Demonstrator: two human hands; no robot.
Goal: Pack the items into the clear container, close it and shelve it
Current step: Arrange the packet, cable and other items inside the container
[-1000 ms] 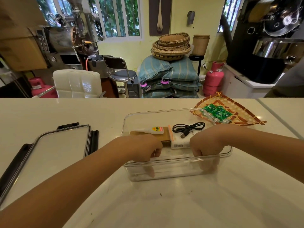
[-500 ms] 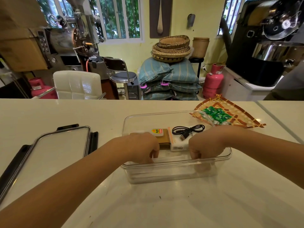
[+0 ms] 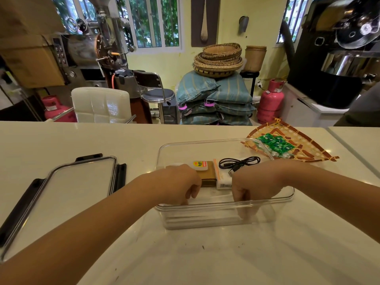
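Container (image 3: 224, 204) is seated mid-worktop, near the front edge, long axis left-right. Cable (image 3: 239, 162), white box (image 3: 223, 179), brown box (image 3: 207, 174) and glue tube (image 3: 200, 164) are already packed inside. Both hands are curled over the near rim: left hand (image 3: 178, 185) at its left end, right hand (image 3: 251, 185) at its right, fingers clamped on the wall, hands apart. Lid (image 3: 61, 194) is lying flat toward the left edge, nearer the left hand, so it is judged the likelier reach. Green sweets (image 3: 273, 144) on the tray (image 3: 308, 150), at the far right, are not yet packed.
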